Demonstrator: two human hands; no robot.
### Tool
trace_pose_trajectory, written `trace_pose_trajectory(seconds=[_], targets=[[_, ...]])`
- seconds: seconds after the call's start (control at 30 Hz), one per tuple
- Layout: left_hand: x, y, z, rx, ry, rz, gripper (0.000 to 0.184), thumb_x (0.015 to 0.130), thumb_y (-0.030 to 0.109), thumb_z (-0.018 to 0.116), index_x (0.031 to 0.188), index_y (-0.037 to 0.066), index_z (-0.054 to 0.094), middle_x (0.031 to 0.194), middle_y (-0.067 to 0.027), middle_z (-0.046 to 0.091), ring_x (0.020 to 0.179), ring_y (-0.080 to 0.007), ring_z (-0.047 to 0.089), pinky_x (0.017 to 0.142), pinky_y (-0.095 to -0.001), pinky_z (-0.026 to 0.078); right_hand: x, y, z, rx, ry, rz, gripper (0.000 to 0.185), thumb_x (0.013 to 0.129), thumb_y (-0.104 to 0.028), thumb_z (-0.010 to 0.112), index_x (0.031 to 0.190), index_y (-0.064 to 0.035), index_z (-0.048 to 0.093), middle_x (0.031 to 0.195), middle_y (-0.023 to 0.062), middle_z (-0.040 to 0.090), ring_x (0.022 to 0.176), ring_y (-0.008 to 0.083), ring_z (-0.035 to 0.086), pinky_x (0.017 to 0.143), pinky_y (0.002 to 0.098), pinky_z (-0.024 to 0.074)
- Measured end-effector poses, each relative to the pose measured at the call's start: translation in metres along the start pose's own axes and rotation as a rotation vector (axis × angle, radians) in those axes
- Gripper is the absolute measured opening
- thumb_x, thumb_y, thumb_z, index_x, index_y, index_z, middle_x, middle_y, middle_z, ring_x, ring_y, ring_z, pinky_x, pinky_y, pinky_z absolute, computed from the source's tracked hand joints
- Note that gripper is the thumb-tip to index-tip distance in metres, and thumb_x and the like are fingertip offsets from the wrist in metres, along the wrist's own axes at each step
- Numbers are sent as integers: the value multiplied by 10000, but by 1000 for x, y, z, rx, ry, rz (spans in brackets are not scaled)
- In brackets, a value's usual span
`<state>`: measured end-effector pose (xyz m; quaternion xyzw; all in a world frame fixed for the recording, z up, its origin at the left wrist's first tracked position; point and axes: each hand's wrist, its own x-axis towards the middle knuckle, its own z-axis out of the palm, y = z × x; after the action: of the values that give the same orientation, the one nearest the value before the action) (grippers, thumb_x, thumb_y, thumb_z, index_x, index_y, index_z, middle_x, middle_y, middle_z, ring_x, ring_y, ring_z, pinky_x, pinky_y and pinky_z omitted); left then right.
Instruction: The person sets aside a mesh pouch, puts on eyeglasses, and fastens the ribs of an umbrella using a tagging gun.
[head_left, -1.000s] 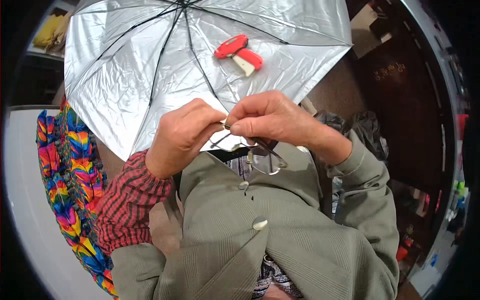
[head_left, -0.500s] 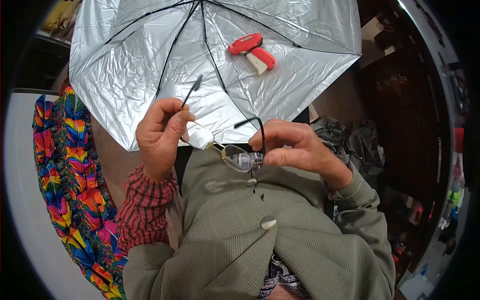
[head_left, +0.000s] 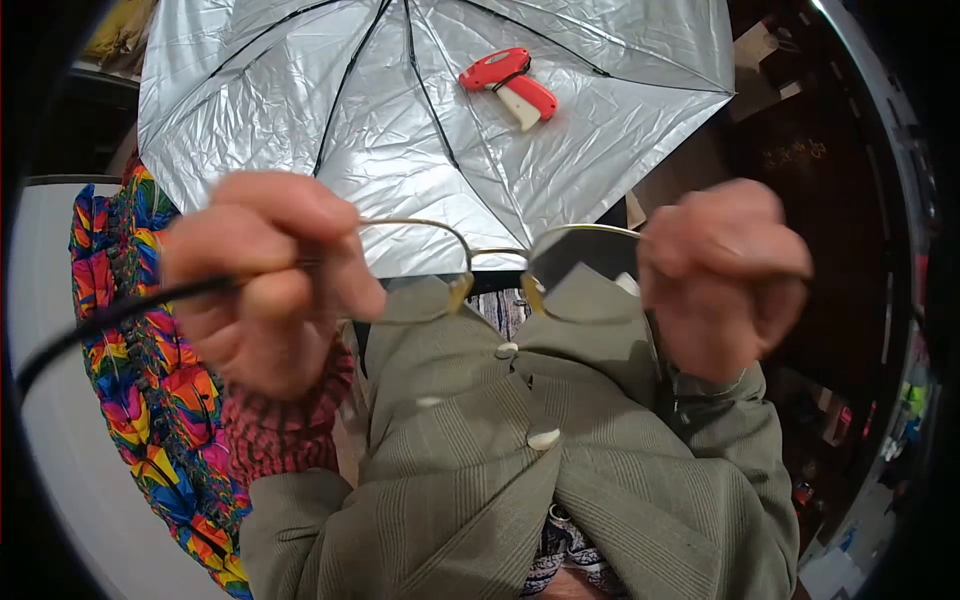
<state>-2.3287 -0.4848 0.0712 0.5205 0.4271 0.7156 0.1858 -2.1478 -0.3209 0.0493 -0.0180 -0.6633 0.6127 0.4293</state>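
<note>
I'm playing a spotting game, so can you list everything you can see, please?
Glasses: one, thin gold-coloured frame with dark arm, between the hands
Umbrella: one, silver with black ribs, spread open beyond the hands
Tool: one, red and white, lying on the umbrella
Patterned strips: two, rainbow, far left
Pale surface: one, whitish, left edge
Dark panel: one, brown-black with gold marks, right
Clutter: too blurred to count, mixed colours, right edge
Jacket: one, grey-green, on the person
Checked sleeve: one, red and black, left forearm
Left hand: one, blurred, holding the glasses
Right hand: one, blurred, at the glasses' other side
</note>
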Motion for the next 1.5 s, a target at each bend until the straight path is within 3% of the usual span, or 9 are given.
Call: trace_pose_trajectory(seconds=[0.03,0.17,0.4,0.57,0.73,1.0,1.03,1.2,1.5], targets=[[7,7,1,5,-46,21,185,901,188,538,854,56,417,916,-118,470,624,-127,475,577,-212,418,2,-8,3,19,10,-63,89,826,-70,525,894,-38,574,771,86,487,589,129,452,508,234,403],[17,4,15,-52,18,160,187,884,212,566,862,68,447,909,-103,461,587,-118,458,535,-216,416,17,-31,1,37,21,-308,109,897,-168,507,971,-132,577,763,46,440,565,130,397,469,232,364],[17,12,32,-163,103,355,208,845,267,631,881,97,517,892,-68,439,501,-98,416,437,-224,413,13,-34,6,-11,152,-284,138,893,-204,542,1012,-166,600,786,27,449,559,120,390,449,236,351],[22,34,41,-128,73,267,229,825,283,653,885,73,586,861,-42,490,442,-61,448,419,-220,407,1,-41,-16,61,-25,-347,52,784,-63,575,827,-92,578,755,65,513,514,135,450,405,244,371],[-7,31,25,2,125,92,215,812,255,658,889,68,585,864,-52,500,477,-82,461,443,-230,413,-13,-50,-37,209,-240,-305,142,648,113,617,594,1,550,715,112,594,457,153,525,350,254,396],[-7,-5,42,142,55,-35,201,791,211,665,895,60,584,869,-66,515,534,-116,483,481,-247,424,-30,-34,-63,170,-132,-202,103,683,81,610,664,-6,559,743,103,595,504,151,534,411,259,412],[-8,-11,48,163,33,-43,200,788,206,665,895,59,584,869,-68,517,541,-121,486,486,-249,425,-56,-57,-111,163,-110,-201,98,688,76,609,674,-7,560,747,102,595,511,151,536,420,260,415],[-12,-14,56,243,-33,-88,196,775,179,670,899,54,583,872,-77,527,577,-142,500,510,-259,432,-66,-46,-148,116,-38,-164,75,714,53,604,724,-11,566,767,95,597,545,149,542,463,263,426],[-36,22,4,285,-158,-113,200,751,129,677,906,45,581,877,-94,545,641,-180,525,553,-278,443,-23,8,-59,-79,81,-106,65,759,12,595,813,-19,578,803,84,599,605,147,554,541,270,448]])
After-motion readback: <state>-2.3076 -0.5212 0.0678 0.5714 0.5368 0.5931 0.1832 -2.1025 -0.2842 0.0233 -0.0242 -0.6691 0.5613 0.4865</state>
